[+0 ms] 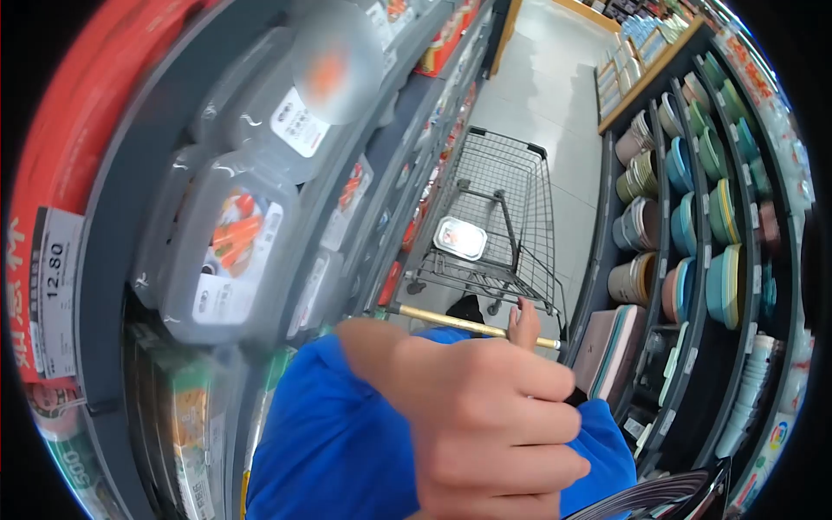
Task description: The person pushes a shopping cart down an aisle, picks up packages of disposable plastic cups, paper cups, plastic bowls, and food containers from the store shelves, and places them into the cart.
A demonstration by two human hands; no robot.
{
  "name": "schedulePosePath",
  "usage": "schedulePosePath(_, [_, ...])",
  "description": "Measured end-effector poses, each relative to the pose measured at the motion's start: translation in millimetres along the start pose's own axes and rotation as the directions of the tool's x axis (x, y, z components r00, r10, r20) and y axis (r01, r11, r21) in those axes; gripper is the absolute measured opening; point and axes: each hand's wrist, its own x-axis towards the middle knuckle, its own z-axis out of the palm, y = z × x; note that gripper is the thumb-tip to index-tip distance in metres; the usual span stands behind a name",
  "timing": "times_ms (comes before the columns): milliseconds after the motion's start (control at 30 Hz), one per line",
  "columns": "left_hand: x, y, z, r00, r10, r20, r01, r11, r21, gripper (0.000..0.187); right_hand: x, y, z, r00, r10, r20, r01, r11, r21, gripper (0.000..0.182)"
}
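My left hand (498,425) is raised close to the camera, its back towards me and its fingers curled into a fist. The palm is hidden, so I cannot see whether anything is inside it. Lower down, my right hand (523,326) grips the yellow handle bar (451,320) of a wire shopping cart (507,169), near the bar's right end. In the cart lies a small, pale rectangular food container (460,238) with a picture label, partly washed out by glare.
Clear plastic food containers (227,247) with picture labels fill the shelf on my left, beside a price tag (59,295) reading 12.80. Stacked coloured bowls (682,224) line the right shelves. Between them the grey tiled floor (542,69) runs ahead, past the cart.
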Motion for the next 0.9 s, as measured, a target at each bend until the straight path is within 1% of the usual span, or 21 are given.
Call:
schedulePosePath(33, [-1,5,-3,0.999,-0.04,0.024,0.039,0.998,0.044,0.021,0,-2,0,1.0,0.014,0.0,-0.014,1.0,-0.014,0.029])
schedulePosePath(100, [2,13,1,0.989,-0.146,-0.007,0.145,0.975,0.167,0.03,4,-10,-6,0.999,0.035,0.011,-0.035,0.999,-0.017,0.028])
schedulePosePath(133, [10,19,6,0.976,-0.209,-0.067,0.219,0.946,0.238,0.029,3,-14,-7,0.999,0.043,0.02,-0.043,0.999,-0.017,0.027])
schedulePosePath(200, [13,13,4,0.975,-0.216,-0.047,0.221,0.941,0.257,0.031,6,-18,-8,0.997,0.063,0.038,-0.062,0.998,-0.022,0.026])
schedulePosePath(267, [2,-4,-20,0.988,-0.115,0.105,0.1,0.985,0.142,0.038,12,-25,-14,0.993,0.094,0.065,-0.092,0.995,-0.033,0.025])
schedulePosePath(333, [-20,-4,-44,0.971,-0.145,0.188,0.133,0.988,0.076,0.029,19,-16,-11,0.99,0.089,0.107,-0.078,0.991,-0.107,0.026])
schedulePosePath(400, [-43,-9,-70,0.899,-0.392,0.195,0.371,0.918,0.139,0.029,24,-15,-6,0.983,0.09,0.159,-0.068,0.988,-0.139,0.027])
schedulePosePath(433, [-62,-11,-76,0.804,-0.582,0.126,0.505,0.778,0.375,0.028,28,-18,-10,0.963,0.164,0.214,-0.156,0.986,-0.053,0.027])
schedulePosePath(467, [-109,-21,-89,0.765,-0.644,0.004,0.583,0.695,0.42,0.023,29,-13,-8,0.971,0.111,0.21,-0.12,0.992,0.032,0.027])
schedulePosePath(500, [-144,-29,-96,0.539,-0.838,-0.08,0.764,0.447,0.466,0.021,28,-3,-7,0.978,0.059,0.2,-0.084,0.99,0.117,0.028])
schedulePosePath(533, [-178,-33,-102,0.271,-0.946,-0.176,0.859,0.155,0.488,0.021,27,8,-9,0.983,0.007,0.181,-0.044,0.978,0.202,0.028])
schedulePosePath(567, [-222,-33,-111,0.144,-0.981,-0.131,0.8,0.037,0.599,0.015,27,22,-18,0.983,-0.021,0.183,-0.007,0.988,0.153,0.026])
schedulePosePath(600, [-266,-27,-119,0.01,-0.994,-0.108,0.707,-0.069,0.704,0.011,29,38,-29,0.982,-0.045,0.184,0.027,0.995,0.101,0.025])
schedulePosePath(633, [-302,-19,-121,0.11,-0.994,-0.018,0.61,0.053,0.791,0.007,28,60,-38,0.988,-0.062,0.141,0.06,0.998,0.017,0.025])
schedulePosePath(667, [-335,-8,-119,0.188,-0.979,0.077,0.499,0.162,0.851,0.008,28,77,-46,0.991,-0.078,0.111,0.086,0.994,-0.073,0.026])
schedulePosePath(733, [-392,9,-114,0.194,-0.977,0.087,0.526,0.179,0.831,0.014,37,84,-60,0.994,-0.021,0.107,0.031,0.996,-0.089,0.022])
schedulePosePath(767, [-413,14,-114,0.154,-0.984,0.089,0.457,0.151,0.876,0.015,43,84,-65,0.994,0.004,0.107,0.007,0.995,-0.099,0.021])
schedulePosePath(833, [-435,19,-110,0.069,-0.994,0.082,0.31,0.1,0.945,0.019,49,76,-69,0.986,0.088,0.141,-0.057,0.976,-0.212,0.02])
schedulePosePath(867, [-440,17,-106,0.073,-0.996,0.045,0.279,0.064,0.958,0.021,54,75,-68,0.98,0.131,0.151,-0.087,0.96,-0.267,0.021])
schedulePosePath(900, [-439,10,-99,0.081,-0.997,0.01,0.246,0.03,0.969,0.024,60,80,-65,0.988,0.107,0.115,-0.072,0.96,-0.271,0.023])
